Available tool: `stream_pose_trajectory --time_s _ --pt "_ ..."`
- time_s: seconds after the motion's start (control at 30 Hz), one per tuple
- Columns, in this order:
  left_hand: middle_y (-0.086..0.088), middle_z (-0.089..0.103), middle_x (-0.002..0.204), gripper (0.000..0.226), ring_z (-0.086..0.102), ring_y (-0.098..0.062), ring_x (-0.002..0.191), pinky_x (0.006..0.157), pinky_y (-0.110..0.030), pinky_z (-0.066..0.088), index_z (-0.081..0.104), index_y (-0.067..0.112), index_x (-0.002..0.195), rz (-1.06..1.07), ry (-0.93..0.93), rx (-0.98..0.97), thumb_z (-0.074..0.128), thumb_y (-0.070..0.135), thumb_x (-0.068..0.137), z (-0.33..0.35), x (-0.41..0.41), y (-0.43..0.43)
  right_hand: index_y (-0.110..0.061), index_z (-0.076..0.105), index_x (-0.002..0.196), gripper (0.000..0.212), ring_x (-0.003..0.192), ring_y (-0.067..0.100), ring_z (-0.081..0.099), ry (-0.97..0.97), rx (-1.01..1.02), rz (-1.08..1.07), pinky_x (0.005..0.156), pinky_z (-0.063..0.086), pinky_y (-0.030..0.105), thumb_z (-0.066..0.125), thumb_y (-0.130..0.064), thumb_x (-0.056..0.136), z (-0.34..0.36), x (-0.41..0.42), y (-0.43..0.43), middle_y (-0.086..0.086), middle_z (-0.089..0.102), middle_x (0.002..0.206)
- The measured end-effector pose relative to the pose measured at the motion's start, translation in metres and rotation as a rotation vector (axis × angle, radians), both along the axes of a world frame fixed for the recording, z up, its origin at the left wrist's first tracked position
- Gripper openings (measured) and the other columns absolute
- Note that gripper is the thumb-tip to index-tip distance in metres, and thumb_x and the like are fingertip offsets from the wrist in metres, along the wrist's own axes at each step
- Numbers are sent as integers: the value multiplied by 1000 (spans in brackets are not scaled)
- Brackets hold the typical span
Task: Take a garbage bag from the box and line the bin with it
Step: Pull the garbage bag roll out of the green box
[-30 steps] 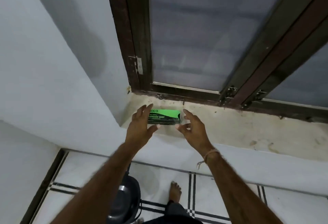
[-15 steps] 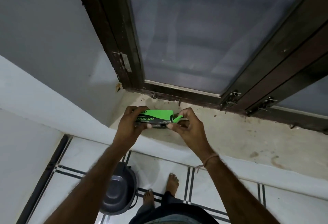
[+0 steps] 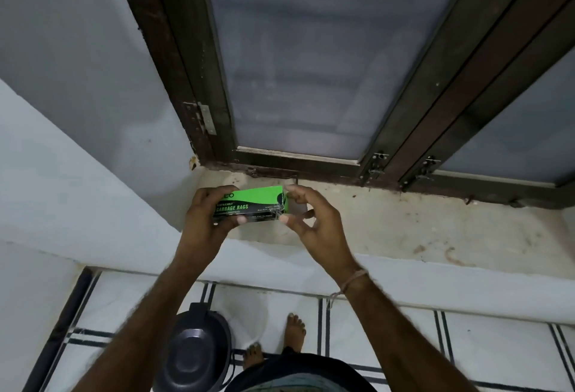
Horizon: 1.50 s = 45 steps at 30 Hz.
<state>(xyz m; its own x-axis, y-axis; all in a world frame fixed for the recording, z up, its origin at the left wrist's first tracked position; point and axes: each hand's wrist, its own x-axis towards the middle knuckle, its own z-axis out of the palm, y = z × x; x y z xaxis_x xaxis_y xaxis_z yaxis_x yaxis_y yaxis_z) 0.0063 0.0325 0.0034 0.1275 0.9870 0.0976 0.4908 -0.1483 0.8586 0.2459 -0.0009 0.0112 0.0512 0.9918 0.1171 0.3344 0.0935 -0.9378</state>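
A green and black box of garbage bags [image 3: 255, 202] is held just above the window sill. My left hand [image 3: 208, 214] grips its left end, thumb under the front face. My right hand [image 3: 308, 217] is at the box's right end, index finger and thumb touching the end flap, the other fingers spread. No bag shows outside the box. The dark round bin [image 3: 194, 351] with its lid on stands on the floor below, partly hidden by my left forearm.
The stained sill [image 3: 404, 223] runs right under a dark wooden window frame [image 3: 311, 164] with latches. A white wall corner [image 3: 77, 174] is close on the left. Bare feet [image 3: 294, 332] stand on the striped tile floor beside the bin.
Both hands reached the box on the sill, then lifted it. The right fingers pulled at the end flap half a second ago; now they sit at the box's right end.
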Motion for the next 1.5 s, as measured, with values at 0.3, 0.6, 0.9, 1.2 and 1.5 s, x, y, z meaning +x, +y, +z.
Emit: stream_pose_trajectory --time_s 0.3,0.6,0.9,1.2,1.5 --pt "-7 55 121 53 60 9 103 89 0 41 64 20 129 -14 -8 31 79 27 79 20 -11 -22 -13 68 105 23 85 12 63 146 12 -122 79 52 22 82 -12 86 9 -19 -31 -7 68 90" --pt "-6 54 125 52 59 -14 101 86 5 38 64 16 132 -1 96 67 83 14 84 37 -16 -38 -10 75 127 28 112 17 70 244 34 -128 95 54 27 65 -16 101 13 -33 -63 7 75 114" --pt "-8 54 131 52 60 -25 115 96 -33 55 66 17 131 -126 292 209 84 14 82 67 11 -33 -25 62 131 50 105 19 67 456 -138 -87 91 58 29 80 -9 87 11 -12 -59 9 69 123" --pt "-14 56 133 61 56 -37 121 80 -48 61 67 20 133 -177 672 349 88 11 76 119 61 -7 -19 56 142 52 116 19 66 789 -249 11 102 56 40 74 -12 93 4 13 -31 9 69 131" --pt "-11 52 137 55 58 -28 116 95 -42 55 63 19 132 -27 422 89 83 10 81 54 27 12 2 68 117 22 104 23 68 702 -213 -163 87 60 31 68 -7 97 -10 51 -18 18 71 114"
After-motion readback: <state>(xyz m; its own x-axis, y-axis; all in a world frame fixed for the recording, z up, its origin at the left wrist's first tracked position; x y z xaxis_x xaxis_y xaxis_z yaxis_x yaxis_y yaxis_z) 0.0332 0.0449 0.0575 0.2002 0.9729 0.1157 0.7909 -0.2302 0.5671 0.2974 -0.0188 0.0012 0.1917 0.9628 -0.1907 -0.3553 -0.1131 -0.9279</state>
